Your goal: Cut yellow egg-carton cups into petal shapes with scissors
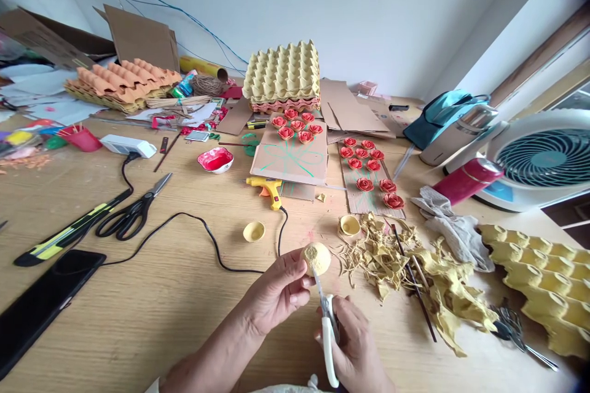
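My left hand (276,295) pinches a small yellow egg-carton cup (317,257), holding it just above the wooden table (161,295). My right hand (354,344) grips small white-handled scissors (326,319), whose blades point up and meet the cup's lower edge. Two more cut yellow cups (254,231) (350,225) lie on the table beyond my hands. A heap of yellow carton scraps (391,258) lies to the right of the cup.
A yellow glue gun (266,187) with a black cord, large black scissors (133,212), a utility knife (69,233) and a dark phone (41,301) lie to the left. Red paper roses (297,126) sit on cardboard. Stacked egg trays (283,73), a fan (544,156), a red bottle (465,179).
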The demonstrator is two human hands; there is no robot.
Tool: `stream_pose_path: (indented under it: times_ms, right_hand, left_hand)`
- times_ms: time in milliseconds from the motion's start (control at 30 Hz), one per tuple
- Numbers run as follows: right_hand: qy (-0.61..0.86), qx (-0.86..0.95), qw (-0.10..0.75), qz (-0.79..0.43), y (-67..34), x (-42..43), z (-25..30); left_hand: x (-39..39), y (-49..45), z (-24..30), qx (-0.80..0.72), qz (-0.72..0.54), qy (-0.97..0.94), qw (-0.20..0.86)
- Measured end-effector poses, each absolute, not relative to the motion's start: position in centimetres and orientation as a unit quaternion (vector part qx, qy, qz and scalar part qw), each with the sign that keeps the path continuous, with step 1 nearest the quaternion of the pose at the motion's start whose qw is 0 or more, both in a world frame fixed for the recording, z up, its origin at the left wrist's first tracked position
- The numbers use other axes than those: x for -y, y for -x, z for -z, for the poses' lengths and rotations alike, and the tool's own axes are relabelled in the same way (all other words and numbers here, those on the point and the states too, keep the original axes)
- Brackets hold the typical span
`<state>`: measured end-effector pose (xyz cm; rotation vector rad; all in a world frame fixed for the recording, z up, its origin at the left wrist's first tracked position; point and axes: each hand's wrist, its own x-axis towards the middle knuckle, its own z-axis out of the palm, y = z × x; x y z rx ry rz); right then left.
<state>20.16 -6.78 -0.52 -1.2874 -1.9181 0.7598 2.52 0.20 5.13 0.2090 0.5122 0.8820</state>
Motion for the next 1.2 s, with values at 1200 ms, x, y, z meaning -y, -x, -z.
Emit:
stream_pose_path:
  times_ms: [1200]
  right_hand:
    - [0.444, 0.716, 0.381, -0.381, -20.22, 6.27, -0.10]
  left_hand:
    - [0.26, -2.90, -5.41, -0.283, -0.497, -0.336, 0.748]
